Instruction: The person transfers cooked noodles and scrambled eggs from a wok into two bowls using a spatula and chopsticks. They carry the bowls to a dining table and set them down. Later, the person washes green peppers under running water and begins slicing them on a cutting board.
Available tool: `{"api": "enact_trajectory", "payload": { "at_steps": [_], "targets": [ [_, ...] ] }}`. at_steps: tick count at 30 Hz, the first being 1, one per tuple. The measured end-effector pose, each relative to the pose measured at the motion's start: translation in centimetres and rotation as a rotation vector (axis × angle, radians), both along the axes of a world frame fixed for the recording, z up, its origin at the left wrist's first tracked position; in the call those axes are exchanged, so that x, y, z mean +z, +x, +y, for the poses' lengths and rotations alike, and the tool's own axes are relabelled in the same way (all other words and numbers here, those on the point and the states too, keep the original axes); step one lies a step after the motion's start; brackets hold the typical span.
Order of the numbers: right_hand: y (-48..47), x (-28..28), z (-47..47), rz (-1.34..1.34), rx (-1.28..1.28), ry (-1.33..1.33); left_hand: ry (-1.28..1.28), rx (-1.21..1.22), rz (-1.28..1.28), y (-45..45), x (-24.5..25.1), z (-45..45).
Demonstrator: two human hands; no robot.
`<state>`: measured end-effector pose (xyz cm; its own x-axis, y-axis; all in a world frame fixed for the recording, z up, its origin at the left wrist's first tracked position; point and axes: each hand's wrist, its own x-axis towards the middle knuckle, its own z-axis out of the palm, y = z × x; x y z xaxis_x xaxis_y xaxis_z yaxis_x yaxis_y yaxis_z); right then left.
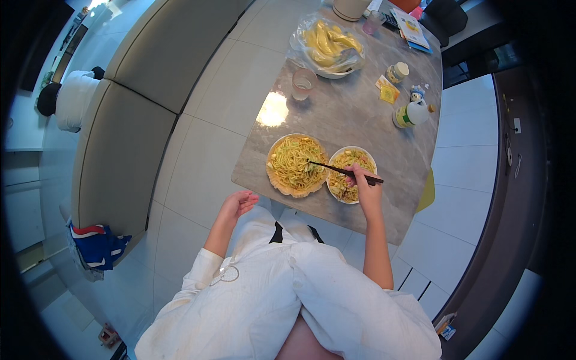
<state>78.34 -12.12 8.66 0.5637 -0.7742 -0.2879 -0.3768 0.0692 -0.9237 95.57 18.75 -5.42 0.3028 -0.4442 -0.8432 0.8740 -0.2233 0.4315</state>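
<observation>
My right hand (363,182) holds a pair of dark chopsticks (335,169) above a white bowl of noodles (344,186). Their tips reach left, over or in the noodles with shredded vegetables (292,157) in a larger round dish lined with tan paper. The dish and the bowl sit side by side at the near edge of the table. My left hand (240,203) is off the table's near left corner, palm up, with fingers extended and nothing in it.
On the grey marbled table (333,112) stand a glass (303,84), bananas in a plastic bag (330,42) on a white bowl, a jar (397,72), yellow packets (388,93), a small figurine (417,93) and a plastic bottle (413,114). A grey sofa (121,148) stands left; a yellow-green chair (426,191), right.
</observation>
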Motion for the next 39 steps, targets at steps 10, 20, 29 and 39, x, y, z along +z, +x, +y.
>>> {"api": "enact_trajectory", "payload": {
  "at_steps": [10,20,29,39],
  "targets": [
    [4.1,-3.1,5.6,-0.031,0.383,-0.372,0.002,-0.008,-0.002,-0.1,0.4,0.0],
    [1.1,-5.2,4.9,-0.066,-0.006,0.050,0.009,0.003,0.016,-0.3,0.2,0.4],
    [-2.7,-6.8,1.9,-0.366,-0.393,0.532,0.004,-0.002,0.034,-0.5,-0.2,0.5],
    [-4.1,-3.8,1.6,-0.447,-0.494,0.738,0.000,-0.013,0.037,-0.7,-0.2,0.1]
  ]
}}
